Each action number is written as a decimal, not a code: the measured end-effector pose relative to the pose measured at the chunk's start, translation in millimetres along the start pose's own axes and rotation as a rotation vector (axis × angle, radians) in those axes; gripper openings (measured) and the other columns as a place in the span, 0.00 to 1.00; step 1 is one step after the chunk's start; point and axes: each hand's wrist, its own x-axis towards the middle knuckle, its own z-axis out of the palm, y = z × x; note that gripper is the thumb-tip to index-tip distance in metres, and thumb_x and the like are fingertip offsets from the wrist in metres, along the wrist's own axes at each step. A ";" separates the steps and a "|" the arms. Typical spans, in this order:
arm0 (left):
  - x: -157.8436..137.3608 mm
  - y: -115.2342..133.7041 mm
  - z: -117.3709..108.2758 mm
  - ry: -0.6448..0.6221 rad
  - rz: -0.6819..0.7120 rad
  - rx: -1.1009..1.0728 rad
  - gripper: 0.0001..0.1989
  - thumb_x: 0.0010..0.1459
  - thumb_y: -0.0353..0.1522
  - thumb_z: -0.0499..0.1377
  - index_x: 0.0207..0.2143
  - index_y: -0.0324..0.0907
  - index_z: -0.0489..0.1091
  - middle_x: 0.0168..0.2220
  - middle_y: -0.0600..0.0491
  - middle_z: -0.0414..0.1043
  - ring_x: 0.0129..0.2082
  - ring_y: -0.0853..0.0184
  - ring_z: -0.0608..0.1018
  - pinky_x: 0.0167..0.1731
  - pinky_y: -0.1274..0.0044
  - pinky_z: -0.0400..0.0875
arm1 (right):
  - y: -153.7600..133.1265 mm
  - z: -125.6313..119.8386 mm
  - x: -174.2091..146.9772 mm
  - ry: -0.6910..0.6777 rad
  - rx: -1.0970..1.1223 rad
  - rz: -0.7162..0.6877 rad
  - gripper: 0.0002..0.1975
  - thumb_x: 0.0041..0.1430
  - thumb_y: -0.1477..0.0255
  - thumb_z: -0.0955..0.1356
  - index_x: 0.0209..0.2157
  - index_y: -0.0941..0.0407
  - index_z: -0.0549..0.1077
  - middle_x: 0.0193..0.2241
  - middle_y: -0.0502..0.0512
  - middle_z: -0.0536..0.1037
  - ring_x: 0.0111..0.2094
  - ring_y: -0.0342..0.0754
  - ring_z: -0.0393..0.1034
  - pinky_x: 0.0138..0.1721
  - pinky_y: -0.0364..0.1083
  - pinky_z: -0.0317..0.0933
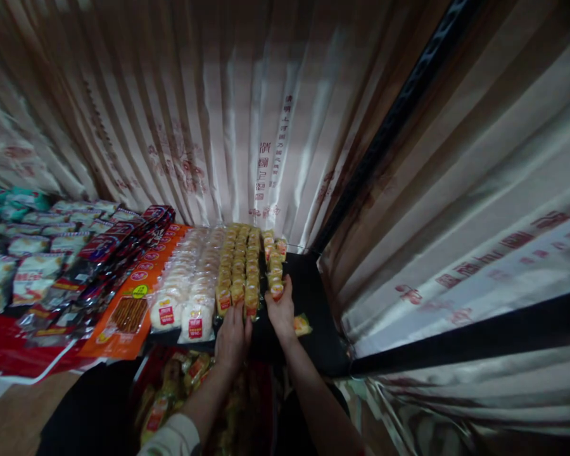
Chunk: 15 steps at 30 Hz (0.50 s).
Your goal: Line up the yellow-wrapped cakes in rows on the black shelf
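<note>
Rows of small yellow wrapped snack packets (238, 259) stand packed together on a black shelf (308, 278). My left hand (232, 339) is at the front end of these rows, its fingers drawn together against the lowest packets; whether one is pinched there is hidden. To the right, a shorter row of the same packets (274, 263) runs toward the curtain. My right hand (281, 315) grips the front packet (276, 291) of that row, thumb on its left and fingers on its right. One loose packet (302, 325) lies flat beside my right wrist.
Below the shelf edge sits a red-sided container (140, 373) of more yellow packets. Leftward are white round-cake packs (194, 320), an orange snack bag (123, 316), dark packets (102, 253) and white bags (38, 275). A pleated curtain (209, 126) hangs behind; a black post (375, 158) slants at right.
</note>
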 end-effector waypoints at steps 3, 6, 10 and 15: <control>0.2 -0.4 0.4 0.015 -0.001 0.007 0.15 0.63 0.29 0.47 0.51 0.36 0.60 0.40 0.45 0.71 0.40 0.63 0.76 0.40 0.74 0.74 | 4.8 1.5 4.7 -0.014 -0.052 -0.050 0.39 0.47 0.68 0.64 0.61 0.62 0.52 0.58 0.66 0.64 0.57 0.57 0.62 0.57 0.55 0.56; 0.2 -0.8 0.4 0.017 0.011 0.008 0.15 0.63 0.29 0.47 0.51 0.36 0.60 0.39 0.45 0.72 0.40 0.64 0.76 0.39 0.75 0.74 | 8.9 1.9 11.4 -0.016 -0.079 -0.066 0.41 0.46 0.67 0.66 0.61 0.62 0.52 0.58 0.66 0.63 0.58 0.58 0.59 0.57 0.54 0.56; -0.1 -0.9 0.1 -0.002 0.006 0.004 0.15 0.62 0.29 0.48 0.51 0.37 0.60 0.40 0.45 0.72 0.40 0.63 0.76 0.39 0.75 0.74 | 9.2 1.1 18.3 -0.053 -0.084 -0.001 0.37 0.46 0.66 0.68 0.59 0.57 0.57 0.49 0.61 0.73 0.49 0.57 0.70 0.49 0.53 0.63; 0.5 0.4 0.5 0.014 0.001 0.008 0.15 0.62 0.28 0.47 0.51 0.37 0.60 0.39 0.46 0.72 0.39 0.63 0.76 0.38 0.75 0.74 | 1.8 3.3 18.0 -0.111 -0.036 0.040 0.34 0.47 0.67 0.68 0.58 0.52 0.58 0.41 0.55 0.78 0.40 0.54 0.74 0.42 0.52 0.66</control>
